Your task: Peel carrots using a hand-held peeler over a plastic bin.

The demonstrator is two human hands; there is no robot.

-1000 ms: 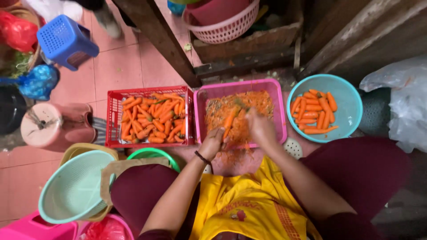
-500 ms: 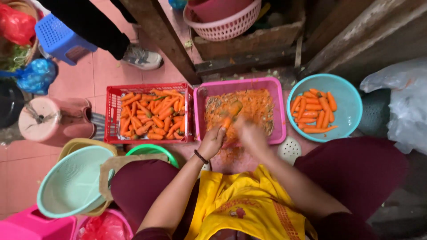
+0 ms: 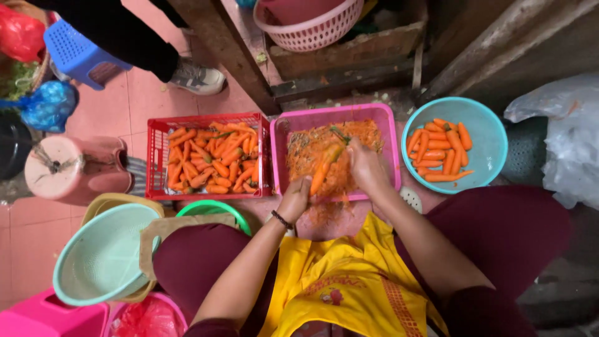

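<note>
Over a pink crate (image 3: 390, 134) of peelings, left hand (image 3: 294, 198) grips a carrot (image 3: 322, 173), right hand (image 3: 367, 166) clamps a peeler (image 3: 340, 134)

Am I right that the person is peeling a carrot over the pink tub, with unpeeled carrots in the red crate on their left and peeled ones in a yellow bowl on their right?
Not quite: the bowl holding the peeled carrots is light blue, not yellow, as the head view shows. The rest stands: the carrot is held over the pink tub, and the red crate is on the left.
</note>
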